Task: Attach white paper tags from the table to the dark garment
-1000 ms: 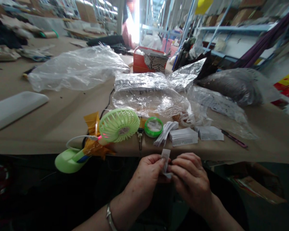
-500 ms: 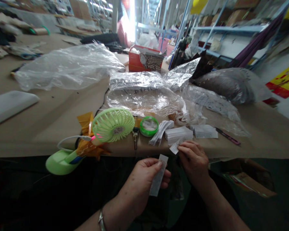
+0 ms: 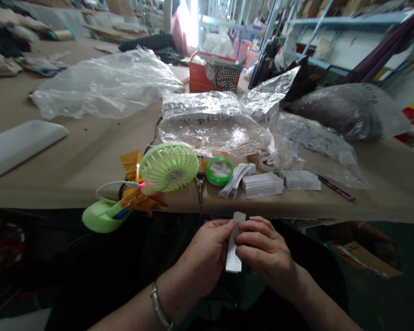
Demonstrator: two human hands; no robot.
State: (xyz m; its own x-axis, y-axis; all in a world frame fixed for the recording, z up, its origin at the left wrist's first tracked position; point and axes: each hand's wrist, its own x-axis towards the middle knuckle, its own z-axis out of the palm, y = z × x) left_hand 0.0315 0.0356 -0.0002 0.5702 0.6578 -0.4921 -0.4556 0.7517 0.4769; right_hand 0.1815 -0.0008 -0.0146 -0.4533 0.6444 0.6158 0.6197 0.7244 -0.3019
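A narrow white printed paper strip (image 3: 233, 257) is held upright between my two hands, in front of the table edge. My left hand (image 3: 210, 250) pinches its left side between thumb and fingers. The fingers of my right hand (image 3: 267, 250) press on its right side. On the table just beyond lie a fanned pile of strips (image 3: 237, 179), a middle stack of printed papers (image 3: 262, 185) and a right stack (image 3: 301, 180). A round green tin (image 3: 219, 171) with whitish contents sits left of them.
A green fan (image 3: 169, 168) with orange tape and a cable overhangs the table edge (image 3: 313, 209) at left. Beside it lies a small pointed tool (image 3: 200, 188). Clear plastic bags (image 3: 214, 124) spread behind. A pink-handled tool (image 3: 338, 189) lies right, a red box (image 3: 214, 73) at the back.
My right hand has come away from the middle stack with a paper and joined my left hand at the strip. The view has shifted, so the table things sit slightly higher and further right.
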